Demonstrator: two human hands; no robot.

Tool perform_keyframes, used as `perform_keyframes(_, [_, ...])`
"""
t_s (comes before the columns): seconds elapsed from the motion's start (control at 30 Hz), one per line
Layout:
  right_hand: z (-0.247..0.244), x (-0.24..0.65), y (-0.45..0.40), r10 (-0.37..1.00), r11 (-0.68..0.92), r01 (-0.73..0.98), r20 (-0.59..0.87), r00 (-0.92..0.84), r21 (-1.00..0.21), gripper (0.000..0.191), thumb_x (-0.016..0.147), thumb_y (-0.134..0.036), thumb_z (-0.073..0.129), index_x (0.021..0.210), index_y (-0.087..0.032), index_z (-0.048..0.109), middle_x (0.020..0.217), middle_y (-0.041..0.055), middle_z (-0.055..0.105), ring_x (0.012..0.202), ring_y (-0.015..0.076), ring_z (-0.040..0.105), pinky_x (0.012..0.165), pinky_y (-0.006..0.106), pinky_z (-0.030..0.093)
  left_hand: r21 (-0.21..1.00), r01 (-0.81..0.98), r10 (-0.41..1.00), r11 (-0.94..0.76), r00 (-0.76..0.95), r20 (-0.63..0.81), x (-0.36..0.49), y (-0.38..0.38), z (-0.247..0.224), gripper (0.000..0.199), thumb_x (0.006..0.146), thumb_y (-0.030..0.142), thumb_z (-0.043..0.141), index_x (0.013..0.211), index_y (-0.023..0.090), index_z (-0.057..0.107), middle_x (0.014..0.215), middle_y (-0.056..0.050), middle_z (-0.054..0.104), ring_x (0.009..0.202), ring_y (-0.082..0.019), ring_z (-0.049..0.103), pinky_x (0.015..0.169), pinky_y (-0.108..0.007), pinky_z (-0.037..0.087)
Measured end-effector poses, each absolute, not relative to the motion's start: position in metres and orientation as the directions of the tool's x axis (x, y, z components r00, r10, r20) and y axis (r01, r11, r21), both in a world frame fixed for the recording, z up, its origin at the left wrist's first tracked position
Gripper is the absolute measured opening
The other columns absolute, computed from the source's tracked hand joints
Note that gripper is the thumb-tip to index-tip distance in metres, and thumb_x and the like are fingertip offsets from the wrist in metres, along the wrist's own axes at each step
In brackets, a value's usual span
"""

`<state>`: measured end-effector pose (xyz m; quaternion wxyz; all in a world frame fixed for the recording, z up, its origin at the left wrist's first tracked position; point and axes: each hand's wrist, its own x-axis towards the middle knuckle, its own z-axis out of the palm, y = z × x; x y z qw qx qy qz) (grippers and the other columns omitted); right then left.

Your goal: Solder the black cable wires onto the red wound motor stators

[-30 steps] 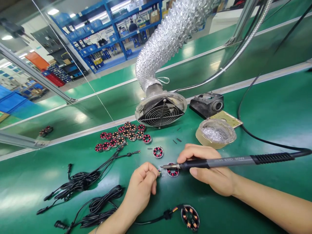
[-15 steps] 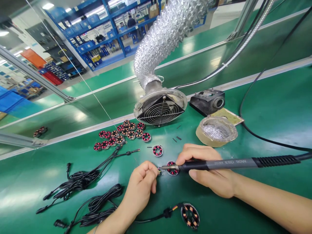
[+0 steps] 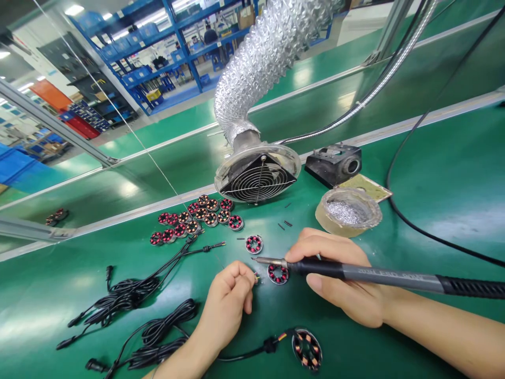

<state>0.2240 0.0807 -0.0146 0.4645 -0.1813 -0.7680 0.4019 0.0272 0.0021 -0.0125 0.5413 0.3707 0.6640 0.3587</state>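
Observation:
My right hand (image 3: 339, 276) is closed round a soldering iron (image 3: 379, 276), whose bare metal tip points left, a little above my left fingers. Beneath the iron's front end lies a motor stator (image 3: 278, 274) with red-wound coils. My left hand (image 3: 232, 292) pinches thin wires (image 3: 256, 277) whose ends stick out toward that stator; the rest of them is hidden by the fingers. Another red-wound stator (image 3: 253, 244) rests just behind. Near the front edge, a copper-wound stator (image 3: 306, 349) is joined by coloured wires to a black cable (image 3: 244, 357).
A fume extractor (image 3: 258, 176) with a foil duct stands at the back, beside a black iron holder (image 3: 334, 164). Solder scraps fill a round bowl (image 3: 329, 226). Several stators (image 3: 211, 218) are grouped back left; coiled black cables (image 3: 130, 295) lie left.
The iron's tip has lifted up and away from the wire ends, tilting the handle downward to the right. My left hand keeps its place with the wires.

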Motion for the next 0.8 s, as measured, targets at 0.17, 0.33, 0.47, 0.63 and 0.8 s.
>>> perform_keyframes(0.17, [-0.017,0.214,0.075,0.690,0.615,-0.014,0.546,-0.476,-0.789,0.030,0.097,-0.015,0.051,0.125,-0.025,0.058,0.076,-0.0032,0.066,0.051,0.0077,0.056,0.050,0.018,0.046,0.885,0.107,0.891,0.453,-0.102,-0.443,0.026,0.001,-0.013,0.032,0.079,0.050,0.057,0.067,0.021,0.049,0.040,0.009,0.041,0.043,-0.010,0.031,0.050,-0.023,0.027])
perform_keyframes(0.33, [-0.022,0.195,0.073,0.548,0.729,-0.025,0.605,-0.578,-0.684,0.019,0.094,-0.007,0.049,0.099,-0.018,0.065,0.082,0.0012,0.072,0.066,0.0102,0.066,0.062,0.018,0.051,0.902,0.120,0.908,0.414,0.006,-0.418,0.021,0.000,-0.015,0.044,0.081,0.061,0.057,0.066,0.021,0.047,0.046,0.008,0.043,0.047,-0.010,0.031,0.051,-0.024,0.027])
perform_keyframes(0.47, [-0.029,0.185,0.072,0.464,0.805,-0.026,0.656,-0.595,-0.592,0.022,0.091,-0.006,0.046,0.092,-0.018,0.064,0.068,-0.0012,0.066,0.054,0.0099,0.056,0.054,0.020,0.044,0.919,0.217,0.931,0.329,0.089,-0.354,0.016,-0.003,-0.013,0.046,0.087,0.063,0.050,0.071,0.021,0.049,0.056,0.005,0.048,0.054,-0.012,0.038,0.056,-0.025,0.030])
perform_keyframes(0.63, [-0.031,0.186,0.071,0.485,0.797,-0.020,0.660,-0.574,-0.603,0.022,0.088,-0.005,0.049,0.101,-0.018,0.061,0.078,0.0007,0.070,0.058,0.0105,0.059,0.057,0.021,0.046,0.900,0.343,0.948,0.270,0.069,-0.311,0.015,-0.003,-0.008,0.041,0.091,0.056,0.047,0.073,0.020,0.051,0.066,0.002,0.050,0.065,-0.014,0.043,0.063,-0.026,0.033])
perform_keyframes(0.8, [-0.032,0.194,0.072,0.501,0.779,-0.014,0.637,-0.585,-0.626,0.023,0.086,-0.005,0.052,0.103,-0.018,0.060,0.080,0.0012,0.070,0.063,0.0110,0.063,0.061,0.020,0.049,0.903,0.178,0.914,0.391,0.044,-0.404,0.019,0.001,-0.010,0.042,0.084,0.061,0.052,0.069,0.021,0.048,0.056,0.005,0.048,0.055,-0.012,0.037,0.058,-0.025,0.031])
